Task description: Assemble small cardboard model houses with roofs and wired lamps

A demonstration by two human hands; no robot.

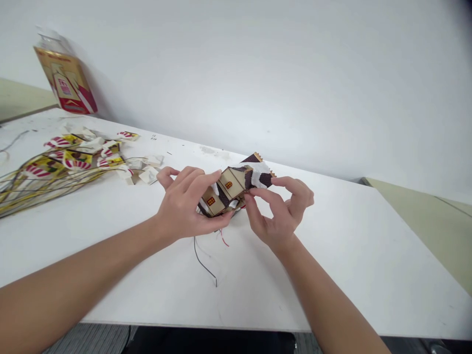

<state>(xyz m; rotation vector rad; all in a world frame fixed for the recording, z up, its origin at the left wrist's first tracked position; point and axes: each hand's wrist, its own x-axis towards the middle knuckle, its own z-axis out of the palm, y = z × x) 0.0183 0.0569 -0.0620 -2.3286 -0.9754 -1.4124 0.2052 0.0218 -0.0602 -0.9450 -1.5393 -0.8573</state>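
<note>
A small model house [231, 183], with cream walls, orange windows and dark roofs carrying white snow-like patches, is tilted above the white table. My left hand [186, 201] is closed around its left end, thumb below and fingers above. At the right, my right hand [278, 209] has thumb and forefinger pinched at the edge of the house by the roof; what lies between those fingertips is too small to make out. A black wire [204, 265] hangs from the underside down to the table. A short red wire [224, 240] shows beneath the house.
On the left of the white table [350, 255] lies a bundle of black and yellow wires [47, 187] with several red-and-white striped pieces [76, 160] and white scraps [149, 174]. A gold-and-red pouch [66, 81] leans against the wall behind.
</note>
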